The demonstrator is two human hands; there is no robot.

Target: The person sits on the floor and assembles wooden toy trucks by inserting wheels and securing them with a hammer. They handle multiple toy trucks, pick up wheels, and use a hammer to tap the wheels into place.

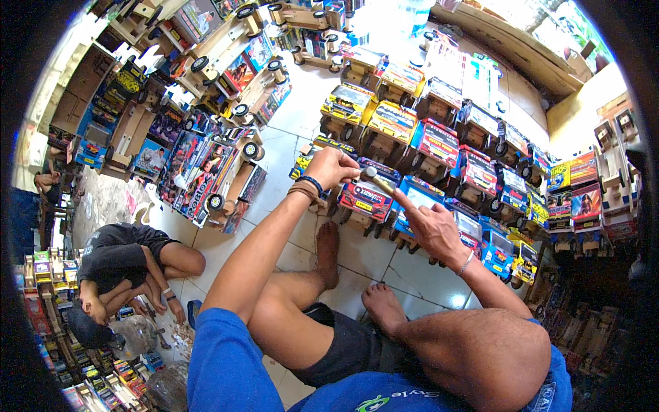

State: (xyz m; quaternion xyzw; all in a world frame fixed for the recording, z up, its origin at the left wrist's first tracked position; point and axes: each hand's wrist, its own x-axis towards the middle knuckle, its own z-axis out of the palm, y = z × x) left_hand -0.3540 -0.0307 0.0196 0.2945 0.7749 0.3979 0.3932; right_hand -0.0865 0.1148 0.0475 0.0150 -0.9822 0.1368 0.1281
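Observation:
My left hand (pixel 331 168) is raised in front of me with thumb and fingers pinched together. Whatever they hold, if anything, is too small to make out. Just beside its fingertips is the rounded grey head of a slim stick-like tool (pixel 382 182). My right hand (pixel 436 232) grips this tool from the other end, the index finger stretched along it. Below and behind both hands stand wooden toy trucks with printed fronts, among them a red and black one (pixel 366 200) and a blue one (pixel 414 199).
Rows of toy trucks (pixel 439 141) fill the tiled floor (pixel 280 147) ahead. More toy trucks lie tipped and stacked at the left (pixel 206 172) and right (pixel 583 185). At the lower left a person in dark clothes (pixel 123 264) sits bent over, beside more stacked toys.

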